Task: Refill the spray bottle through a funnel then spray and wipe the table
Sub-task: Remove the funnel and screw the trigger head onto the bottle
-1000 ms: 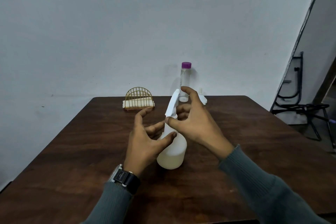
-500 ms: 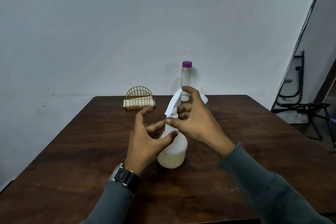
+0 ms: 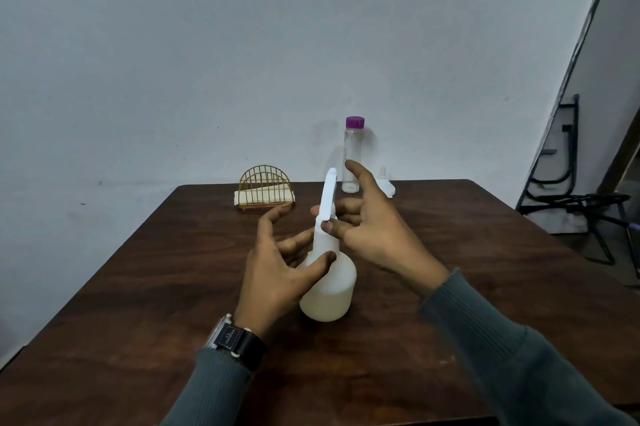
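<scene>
Left hand (image 3: 277,273), fingers loosely spread, steadies the shoulder of the white translucent plastic spray bottle (image 3: 329,290) standing mid-desk; right hand (image 3: 370,228), half open, pinches its neck below the white trigger head (image 3: 327,197). Beyond, on the dark wooden desk (image 3: 138,287), stand a purple-capped clear bottle (image 3: 353,155) and a white funnel (image 3: 386,185). Risk: twisting against so light a hold could tip the bottle.
</scene>
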